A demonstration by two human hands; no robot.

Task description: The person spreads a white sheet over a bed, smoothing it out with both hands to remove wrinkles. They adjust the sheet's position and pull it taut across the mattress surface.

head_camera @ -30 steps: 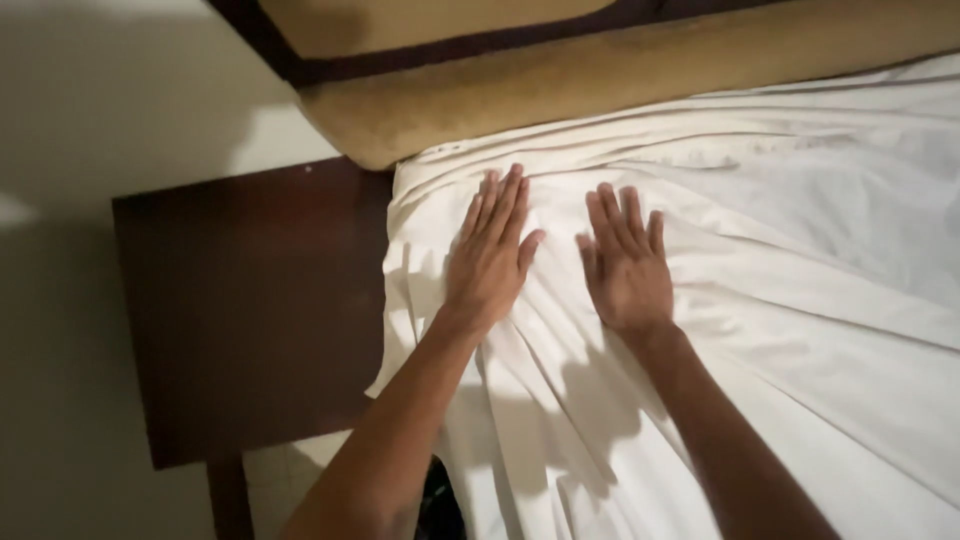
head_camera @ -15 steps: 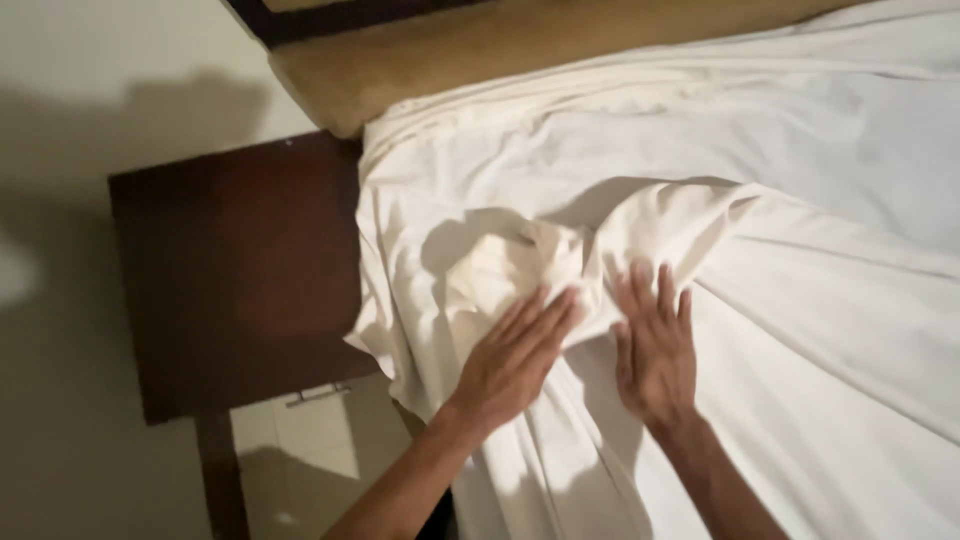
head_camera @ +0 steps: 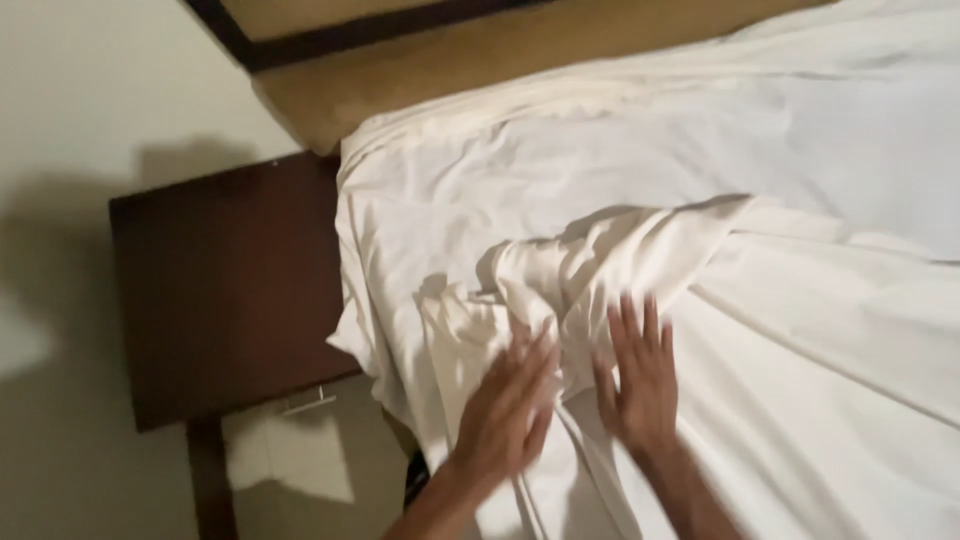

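A white bed sheet (head_camera: pixel 760 170) covers the bed and is bunched into a raised fold (head_camera: pixel 600 260) near the bed's left edge. My left hand (head_camera: pixel 505 405) lies flat on the sheet just below that fold, fingers spread and blurred. My right hand (head_camera: pixel 640 375) lies flat beside it to the right, fingers apart, tips touching the bunched cloth. Neither hand grips anything.
A dark brown wooden bedside table (head_camera: pixel 230 290) stands left of the bed against a cream wall (head_camera: pixel 90 100). A tan padded headboard (head_camera: pixel 420 70) with a dark frame runs along the top. Pale floor (head_camera: pixel 290 470) shows below the table.
Both hands have slid toward me along the sheet, dragging cloth with them. The fold of sheet ahead of the fingers has grown larger, and the view has shifted.
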